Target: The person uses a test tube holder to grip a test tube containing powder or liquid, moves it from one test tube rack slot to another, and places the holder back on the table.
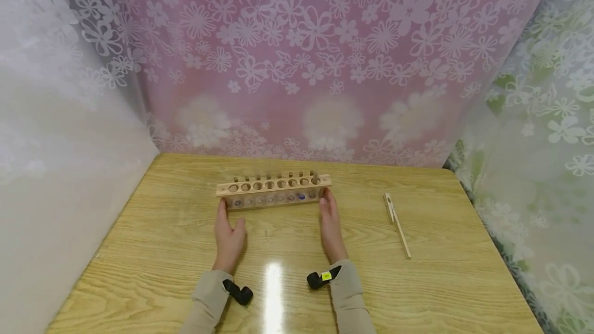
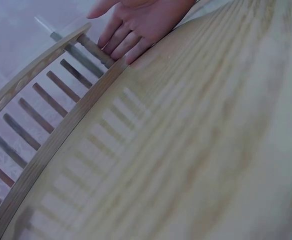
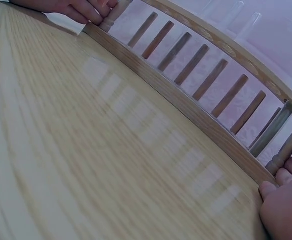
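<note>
A wooden test tube rack (image 1: 274, 184) stands on the table, with a row of holes in its top board and pegs behind. In the right wrist view a grey-looking test tube (image 3: 272, 131) slants through the hole at the rack's right end, and clear tubes (image 3: 250, 26) rise behind the top board. My left hand (image 1: 229, 241) touches the left end of the rack, its thumb spread away. At the opposite end my right hand (image 1: 332, 226) rests its fingers against the end post and base. In the left wrist view this right hand (image 2: 146, 22) has fairly straight fingers.
To the right on the wood-grain table (image 1: 441, 220) lies a wooden test tube clamp (image 1: 397, 226). A pink flowered curtain (image 1: 297, 92) hangs along the back edge, with pale curtains at both sides. Light glares off the tabletop between the forearms.
</note>
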Tool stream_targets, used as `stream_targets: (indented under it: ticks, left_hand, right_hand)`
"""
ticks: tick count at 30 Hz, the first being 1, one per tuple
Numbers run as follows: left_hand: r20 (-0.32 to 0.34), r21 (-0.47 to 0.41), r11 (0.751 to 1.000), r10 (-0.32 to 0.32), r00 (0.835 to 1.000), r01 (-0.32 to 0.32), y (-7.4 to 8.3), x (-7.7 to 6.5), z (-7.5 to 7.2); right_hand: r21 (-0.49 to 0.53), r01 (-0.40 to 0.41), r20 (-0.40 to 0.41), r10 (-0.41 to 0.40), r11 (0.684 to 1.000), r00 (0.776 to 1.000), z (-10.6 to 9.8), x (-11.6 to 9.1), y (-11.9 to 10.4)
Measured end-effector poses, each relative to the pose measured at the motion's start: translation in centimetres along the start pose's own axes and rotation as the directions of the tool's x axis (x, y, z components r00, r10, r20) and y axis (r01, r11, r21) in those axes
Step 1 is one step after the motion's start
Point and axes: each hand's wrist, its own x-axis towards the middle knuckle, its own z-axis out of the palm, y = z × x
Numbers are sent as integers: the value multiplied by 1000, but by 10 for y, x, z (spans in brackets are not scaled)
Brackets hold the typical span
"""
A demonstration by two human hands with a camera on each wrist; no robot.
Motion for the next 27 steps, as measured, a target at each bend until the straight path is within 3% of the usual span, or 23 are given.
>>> stream_targets:
  ticks: [6,27]
  left_hand:
    - [36,-16,1000,-9,999,10,6,-1,11]
    - [44,-98,994,58,997,-53,19,0,63]
  right_hand:
    - [-9,8,-26,-8,1000,1000,-13,-2,-1]
    - [-23,33,-134,-36,999,990,-62,-13,-1]
